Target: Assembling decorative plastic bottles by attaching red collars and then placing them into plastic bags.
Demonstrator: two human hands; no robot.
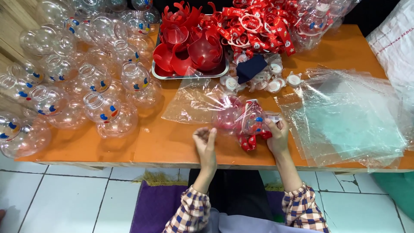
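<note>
The right hand (pixel 278 136) has its fingers closed around a clear round bottle with a red strap (pixel 252 123), already inside a clear bag (pixel 202 103) whose length runs left and far. The left hand (pixel 205 140), loosely curled, seems empty, just left. Orange table (pixel 142 142); bag stack (pixel 349 116) right; white tiled floor (pixel 64 194).

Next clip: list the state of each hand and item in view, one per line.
left hand: loosely curled, holds nothing visible
right hand: gripping bagged bottle
bagged bottle: on its side, red strap attached
clear bottles: uncapped, piled
plastic bags: flat, stacked
metal tray: full of red holders
</note>
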